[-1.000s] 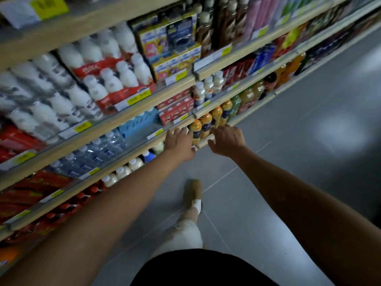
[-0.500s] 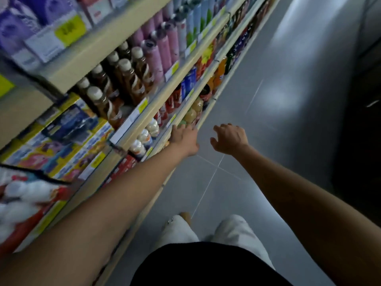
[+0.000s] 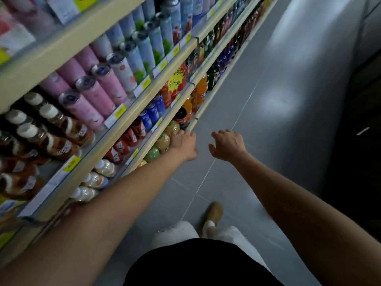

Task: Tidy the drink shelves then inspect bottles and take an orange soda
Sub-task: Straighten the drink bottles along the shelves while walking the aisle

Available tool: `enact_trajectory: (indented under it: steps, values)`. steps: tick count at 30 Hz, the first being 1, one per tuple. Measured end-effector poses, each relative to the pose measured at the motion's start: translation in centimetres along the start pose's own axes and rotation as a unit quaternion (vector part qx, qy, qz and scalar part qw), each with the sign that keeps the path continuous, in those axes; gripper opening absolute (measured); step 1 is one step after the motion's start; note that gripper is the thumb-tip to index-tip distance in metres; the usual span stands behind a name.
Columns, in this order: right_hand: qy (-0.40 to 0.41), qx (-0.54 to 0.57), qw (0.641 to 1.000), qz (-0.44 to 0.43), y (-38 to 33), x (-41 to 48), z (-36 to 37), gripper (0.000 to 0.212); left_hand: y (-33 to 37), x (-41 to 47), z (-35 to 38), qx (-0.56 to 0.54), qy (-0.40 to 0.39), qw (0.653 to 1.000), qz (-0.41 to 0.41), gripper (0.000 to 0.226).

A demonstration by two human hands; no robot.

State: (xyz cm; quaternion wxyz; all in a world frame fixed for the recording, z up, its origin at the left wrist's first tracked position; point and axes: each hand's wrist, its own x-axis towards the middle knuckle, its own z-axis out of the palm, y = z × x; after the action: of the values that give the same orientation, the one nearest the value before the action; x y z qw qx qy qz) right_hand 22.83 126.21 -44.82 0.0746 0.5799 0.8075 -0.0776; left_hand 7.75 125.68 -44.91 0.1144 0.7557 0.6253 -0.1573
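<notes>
Centrally, the left hand [image 3: 183, 144] reaches to the front of the lowest shelf [image 3: 198, 116]. Its fingers lie against a pale yellow bottle [image 3: 172, 129] at the shelf's lip. Whether they curl round the bottle cannot be told, since the fingertips are blurred. The right hand [image 3: 227, 145] hangs in the air over the grey tiled floor [image 3: 268, 120], just beside the left and clear of the shelving. Its fingers are spread and loosely bent, and it holds nothing.

Beside the left wrist on the same shelf stand a second pale bottle [image 3: 162, 142] and a green bottle [image 3: 152, 154]. Further along that shelf, beyond a dark bottle with a red label [image 3: 181, 117], stands the orange soda [image 3: 202, 87]. It is well apart from both hands and upright among its neighbours. Dark bottles [image 3: 212, 77] follow it.

One level up are red cans [image 3: 127, 139] and blue cans [image 3: 152, 112], with a yellow star-shaped sign [image 3: 176, 79] hung on the rail. Above these run brown bottles with white caps [image 3: 51, 124], pink cans [image 3: 99, 89] and pale blue cans [image 3: 144, 48]. Yellow price tags [image 3: 120, 111] are fixed along the shelf edges. Near the left forearm sit whitish bottles [image 3: 101, 178]. Below, a tan shoe [image 3: 214, 214] stands on the floor.
</notes>
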Motion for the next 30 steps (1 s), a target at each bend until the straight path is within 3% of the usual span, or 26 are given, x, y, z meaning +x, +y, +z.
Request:
enact_trajectory:
  steps: [14, 30]
  values:
    - [-0.037, -0.033, 0.988, -0.144, 10.2, 18.0, -2.5, 0.042, 0.4, 15.6, -2.1, -0.043, -0.012, 0.991, -0.124, 0.051]
    - [-0.113, -0.063, 0.953, -0.274, 15.9, 38.2, 3.8, 0.046, -0.6, 33.1, 1.5, -0.126, -0.018, 0.959, -0.252, 0.056]
